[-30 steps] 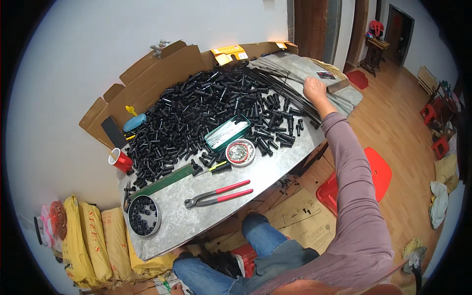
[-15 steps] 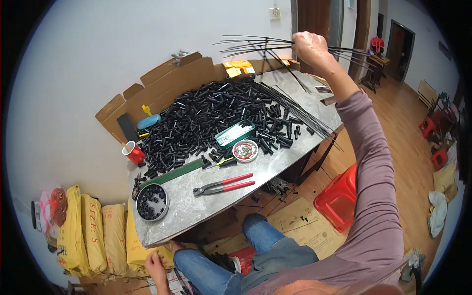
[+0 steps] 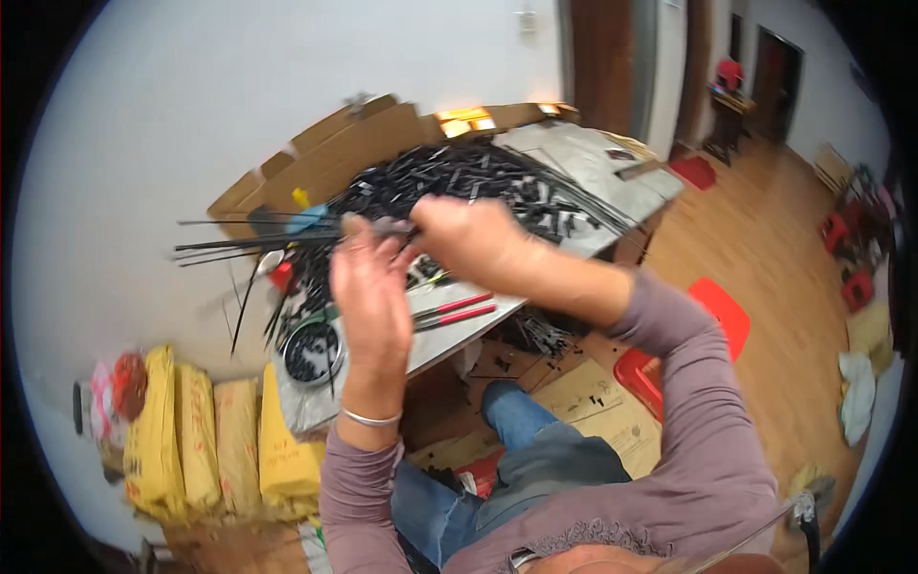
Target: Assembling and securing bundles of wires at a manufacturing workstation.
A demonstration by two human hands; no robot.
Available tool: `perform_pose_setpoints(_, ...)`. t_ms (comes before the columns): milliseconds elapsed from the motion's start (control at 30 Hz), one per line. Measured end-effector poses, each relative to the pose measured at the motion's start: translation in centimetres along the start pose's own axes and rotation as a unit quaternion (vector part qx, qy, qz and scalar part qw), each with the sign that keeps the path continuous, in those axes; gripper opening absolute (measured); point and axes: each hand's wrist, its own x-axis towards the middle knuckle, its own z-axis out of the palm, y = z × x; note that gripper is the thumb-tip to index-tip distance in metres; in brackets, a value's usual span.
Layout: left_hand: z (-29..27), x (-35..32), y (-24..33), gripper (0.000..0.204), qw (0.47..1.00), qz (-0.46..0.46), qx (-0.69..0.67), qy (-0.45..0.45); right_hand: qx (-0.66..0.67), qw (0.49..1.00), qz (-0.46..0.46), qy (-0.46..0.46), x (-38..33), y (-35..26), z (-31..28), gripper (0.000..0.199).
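My right hand [image 3: 469, 234] is closed around a bundle of thin black rods [image 3: 258, 241], held level above the table. The rods stick out to the left, and a few hang down at an angle from the bunch. My left hand [image 3: 371, 297] is raised beside the bundle, its fingers stretched upward and their tips against the rods; motion blurs both hands. Behind them spreads a big heap of short black tubular parts [image 3: 449, 172]. Below my right wrist lie red-handled pincers [image 3: 459, 314], their jaws hidden by my left hand.
A round tin [image 3: 284, 356] of small black pieces stands at the table's [image 3: 298, 407] left front corner. More thin rods [image 3: 598, 212] lie along the right side. Cardboard [image 3: 335, 153] borders the back. Yellow sacks [image 3: 196, 440] stand left, a red stool [image 3: 722, 320] right.
My right hand has brought the rod bundle down and left from high over the table's right side. My left hand has risen from beside my leg to the rods. The view has shifted slightly.
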Motion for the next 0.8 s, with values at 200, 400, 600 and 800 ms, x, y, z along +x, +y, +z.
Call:
perform_pose_setpoints(200,-0.2,2.0,-3.0,0.027,0.99,0.013,0.072,0.12,0.3,0.944,0.114,-0.08,-4.6,1.4,4.8,0.025)
perform_pose_setpoints(400,3.1,4.8,-5.3,0.013,0.986,0.032,0.128,0.105,0.367,0.924,0.091,-0.052,-3.6,4.2,3.8,0.032)
perform_pose_setpoints(600,3.9,10.3,-3.2,0.017,0.986,-0.126,0.097,0.05,0.476,0.846,0.22,-0.089,-2.4,14.8,0.8,0.031)
perform_pose_setpoints(800,3.7,11.9,-2.3,0.036,0.986,-0.146,0.05,0.061,-0.12,0.861,0.49,0.064,-8.8,40.6,1.2,0.029)
